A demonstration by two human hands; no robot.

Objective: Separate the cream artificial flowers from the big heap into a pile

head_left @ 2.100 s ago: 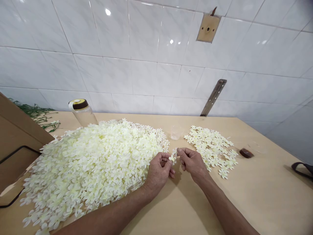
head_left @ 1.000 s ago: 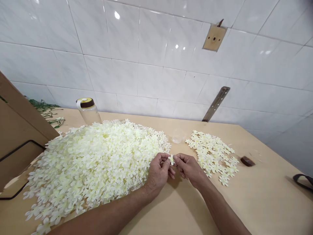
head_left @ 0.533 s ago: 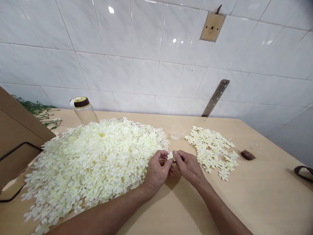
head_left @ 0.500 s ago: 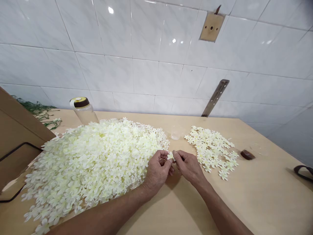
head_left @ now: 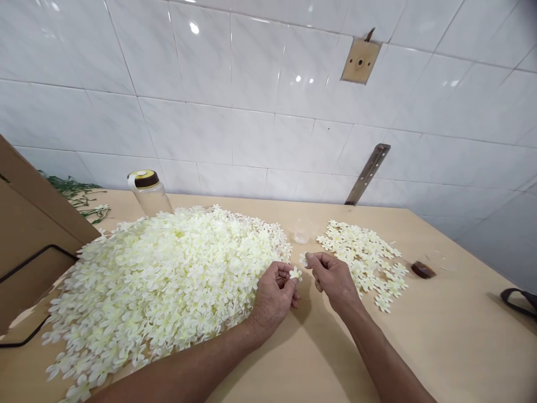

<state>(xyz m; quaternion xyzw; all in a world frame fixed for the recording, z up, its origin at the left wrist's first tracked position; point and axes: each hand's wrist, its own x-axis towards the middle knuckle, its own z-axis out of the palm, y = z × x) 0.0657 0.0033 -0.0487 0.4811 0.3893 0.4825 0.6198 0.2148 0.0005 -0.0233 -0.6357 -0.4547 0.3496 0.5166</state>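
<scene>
A big heap of cream fabric flowers (head_left: 168, 274) covers the left half of the wooden table (head_left: 440, 347). My left hand (head_left: 273, 295) rests at the heap's right edge and pinches a small stack of flowers (head_left: 295, 273) between thumb and forefinger. My right hand (head_left: 333, 279) is just to the right, a little apart from the left, its fingertips pinched on a single flower (head_left: 302, 259). A smaller, flat spread of separated flowers (head_left: 364, 260) lies to the right of my right hand.
A clear bottle with a brown cap (head_left: 147, 192) stands behind the heap. A small clear cup (head_left: 302, 232) sits between the two flower groups. A dark lid (head_left: 422, 270) lies right of the small spread. A cardboard box (head_left: 29, 235) stands at left, green stems (head_left: 79, 197) behind it.
My hands were pressed together on the flower stack half a second ago. Now the right hand has pulled away to the right with one flower peeled off.
</scene>
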